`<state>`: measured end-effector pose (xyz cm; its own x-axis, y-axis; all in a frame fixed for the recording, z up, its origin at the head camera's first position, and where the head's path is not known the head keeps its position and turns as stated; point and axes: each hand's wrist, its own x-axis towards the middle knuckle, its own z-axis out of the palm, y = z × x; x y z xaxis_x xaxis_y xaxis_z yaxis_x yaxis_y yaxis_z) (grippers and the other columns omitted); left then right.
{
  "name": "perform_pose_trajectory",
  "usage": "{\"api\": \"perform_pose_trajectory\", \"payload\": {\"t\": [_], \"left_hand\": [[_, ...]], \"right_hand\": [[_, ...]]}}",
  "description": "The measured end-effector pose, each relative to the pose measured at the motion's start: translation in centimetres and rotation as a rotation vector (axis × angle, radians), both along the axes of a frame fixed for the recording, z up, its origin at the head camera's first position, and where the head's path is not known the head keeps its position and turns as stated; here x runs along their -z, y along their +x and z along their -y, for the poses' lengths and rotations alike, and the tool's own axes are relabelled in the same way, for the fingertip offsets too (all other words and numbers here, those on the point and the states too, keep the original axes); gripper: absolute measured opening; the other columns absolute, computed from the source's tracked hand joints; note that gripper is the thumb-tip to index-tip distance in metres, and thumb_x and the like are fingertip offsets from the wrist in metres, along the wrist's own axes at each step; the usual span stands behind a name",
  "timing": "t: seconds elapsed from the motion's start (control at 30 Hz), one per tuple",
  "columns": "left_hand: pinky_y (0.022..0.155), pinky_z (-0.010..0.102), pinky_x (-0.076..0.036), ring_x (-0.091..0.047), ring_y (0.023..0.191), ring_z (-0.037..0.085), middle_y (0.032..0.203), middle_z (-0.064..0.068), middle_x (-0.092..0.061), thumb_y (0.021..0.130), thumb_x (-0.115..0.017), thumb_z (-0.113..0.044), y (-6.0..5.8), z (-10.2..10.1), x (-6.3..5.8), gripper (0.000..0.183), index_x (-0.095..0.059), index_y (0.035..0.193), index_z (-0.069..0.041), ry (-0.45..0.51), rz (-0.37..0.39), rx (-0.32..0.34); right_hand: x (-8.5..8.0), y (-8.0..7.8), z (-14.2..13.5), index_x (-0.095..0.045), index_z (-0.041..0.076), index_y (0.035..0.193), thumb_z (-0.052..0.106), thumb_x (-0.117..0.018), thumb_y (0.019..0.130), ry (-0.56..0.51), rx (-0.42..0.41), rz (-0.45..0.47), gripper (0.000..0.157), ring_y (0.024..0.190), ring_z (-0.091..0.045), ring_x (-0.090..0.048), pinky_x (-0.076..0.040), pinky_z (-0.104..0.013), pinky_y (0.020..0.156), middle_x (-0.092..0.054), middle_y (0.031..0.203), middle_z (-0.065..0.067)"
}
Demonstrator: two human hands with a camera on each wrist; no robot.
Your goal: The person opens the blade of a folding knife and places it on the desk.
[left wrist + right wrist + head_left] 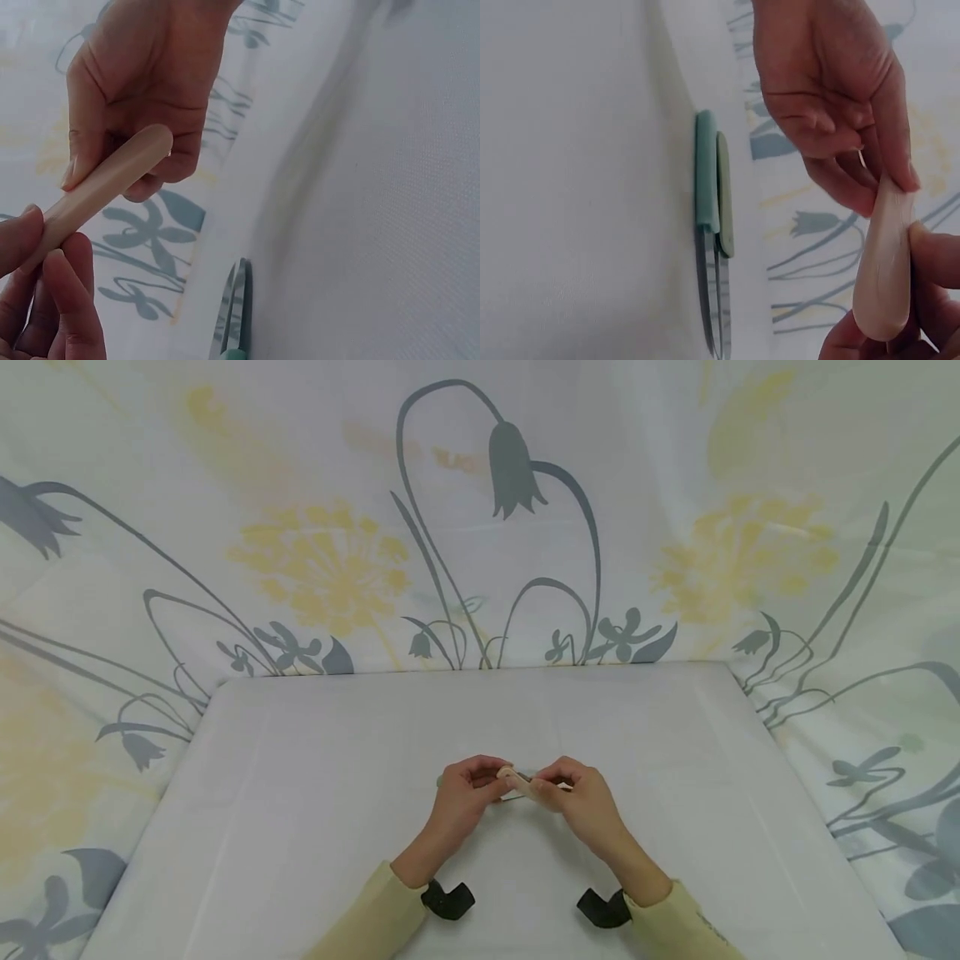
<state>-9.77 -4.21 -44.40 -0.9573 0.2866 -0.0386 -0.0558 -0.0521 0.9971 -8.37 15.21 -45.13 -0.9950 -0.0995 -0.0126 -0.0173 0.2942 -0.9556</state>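
Note:
A smooth beige handle with rounded ends is held up between both hands, its kind not fully shown. My left hand pinches one end between thumb and fingers. Near the other end, the thumb and fingers of my right hand grip it. A dark strip runs along one edge in the head view. In the right wrist view, a teal-handled knife lies on the table beside a second, light green handle. From above, my hands mostly hide these two.
A white-covered table spreads beneath the hands. Floral fabric rises behind the table and along both sides. Black mounts sit at the inner wrists.

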Motion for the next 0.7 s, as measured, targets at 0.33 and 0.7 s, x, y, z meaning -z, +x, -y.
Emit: {"api": "perform_pose_trajectory", "payload": {"t": [0.33, 0.7], "left_hand": [[0.064, 0.028, -0.052, -0.066, 0.079, 0.015, 0.093, 0.008, -0.07, 0.082, -0.072, -0.011, -0.8, -0.3, 1.6, 0.024, -0.068, 0.103, 0.0, 0.035, -0.006, -0.13], [0.058, 0.027, -0.052, -0.067, 0.081, 0.016, 0.099, 0.01, -0.067, 0.084, -0.07, -0.012, -0.7, -0.5, 2.3, 0.027, -0.064, 0.106, 0.003, 0.089, -0.005, -0.184]], "right_hand": [[0.5, 0.1, -0.2, -0.071, 0.013, 0.089, 0.034, -0.072, 0.082, -0.051, 0.047, 0.008, 0.022, 0.08, -0.021, -0.057, -0.047, -0.031, 0.064, -0.066, 0.087, -0.003], [0.8, -0.1, -0.7, -0.068, 0.015, 0.086, 0.026, -0.07, 0.084, 0.037, 0.033, -0.02, 0.012, 0.082, -0.02, -0.056, -0.047, -0.031, 0.07, -0.065, 0.084, 0.0]]}}
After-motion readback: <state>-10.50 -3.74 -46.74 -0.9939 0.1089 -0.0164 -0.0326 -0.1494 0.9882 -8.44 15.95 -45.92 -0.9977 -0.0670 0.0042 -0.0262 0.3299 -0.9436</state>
